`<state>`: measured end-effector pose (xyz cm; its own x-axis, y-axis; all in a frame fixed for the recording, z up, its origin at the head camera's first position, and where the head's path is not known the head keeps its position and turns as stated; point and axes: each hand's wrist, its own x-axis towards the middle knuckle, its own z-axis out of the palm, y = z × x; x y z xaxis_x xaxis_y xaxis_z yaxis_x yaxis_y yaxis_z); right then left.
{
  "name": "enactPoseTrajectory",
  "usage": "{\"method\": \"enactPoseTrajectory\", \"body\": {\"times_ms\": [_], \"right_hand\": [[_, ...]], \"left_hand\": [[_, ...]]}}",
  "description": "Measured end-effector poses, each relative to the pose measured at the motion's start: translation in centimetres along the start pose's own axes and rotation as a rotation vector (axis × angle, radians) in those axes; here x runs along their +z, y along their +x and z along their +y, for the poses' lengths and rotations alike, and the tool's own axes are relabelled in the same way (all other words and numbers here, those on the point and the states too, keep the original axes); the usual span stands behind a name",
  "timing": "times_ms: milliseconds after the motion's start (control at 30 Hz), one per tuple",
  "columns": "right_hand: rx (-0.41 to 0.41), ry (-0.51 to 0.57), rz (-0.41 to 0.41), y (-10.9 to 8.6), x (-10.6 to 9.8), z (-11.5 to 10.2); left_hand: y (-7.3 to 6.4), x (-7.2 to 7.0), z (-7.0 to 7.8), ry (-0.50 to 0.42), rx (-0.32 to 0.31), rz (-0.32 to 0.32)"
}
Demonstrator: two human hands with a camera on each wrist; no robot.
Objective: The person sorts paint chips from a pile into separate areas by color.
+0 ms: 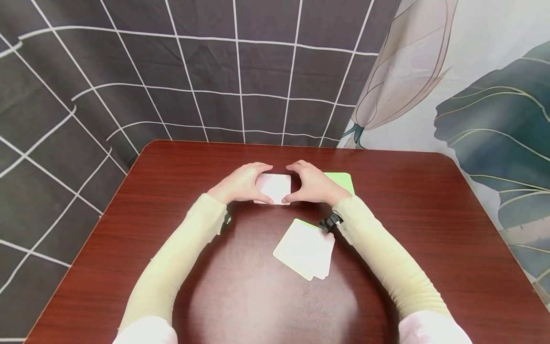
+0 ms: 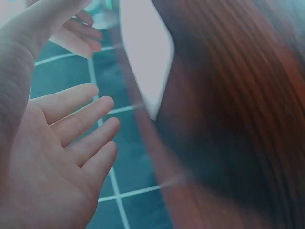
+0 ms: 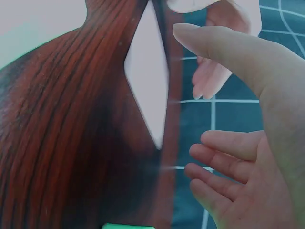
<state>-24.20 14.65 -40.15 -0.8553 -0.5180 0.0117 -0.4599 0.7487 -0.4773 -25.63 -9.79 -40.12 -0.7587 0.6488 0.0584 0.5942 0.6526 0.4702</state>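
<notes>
1. Head view: a pale, smooth card (image 1: 273, 188), squarish with rounded corners, lay between both hands near the far edge of the surface (image 1: 429, 205).
2. The left hand (image 1: 246, 183) curved round the card's left side, its grip apart, fingers and thumb spaced; whether the thumb touched the card could not be told.
3. The right hand (image 1: 317, 184) mirrored it on the right, its grip also apart, thumb tip at the card's near corner; contact was again unclear.
4. Nearer the person, white cards (image 1: 304, 249) overlapped in a loose fan, thin, with light-green edges.
5. A flat, bright-green card (image 1: 342, 180) showed partly behind the right hand.
6. The surface was glossy, red-brown and wood-grained; soft, wrinkled cream sleeves (image 1: 165, 272) covered both forearms.
7. Behind hung creased, dark-grey cloth (image 1: 266, 67) with a white grid.
</notes>
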Motion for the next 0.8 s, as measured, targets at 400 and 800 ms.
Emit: {"method": "enactPoseTrajectory", "body": {"times_ms": [400,800], "right_hand": [[-0.014,-0.035,0.068,-6.1,-2.2,-0.7],[-0.025,-0.051,0.053,-12.1,-1.8,-1.5]], "left_hand": [[-2.9,1.6,4.5,-0.028,0.103,0.020],[-4.9,3.9,7.9,-0.018,0.211,-0.080]]}}
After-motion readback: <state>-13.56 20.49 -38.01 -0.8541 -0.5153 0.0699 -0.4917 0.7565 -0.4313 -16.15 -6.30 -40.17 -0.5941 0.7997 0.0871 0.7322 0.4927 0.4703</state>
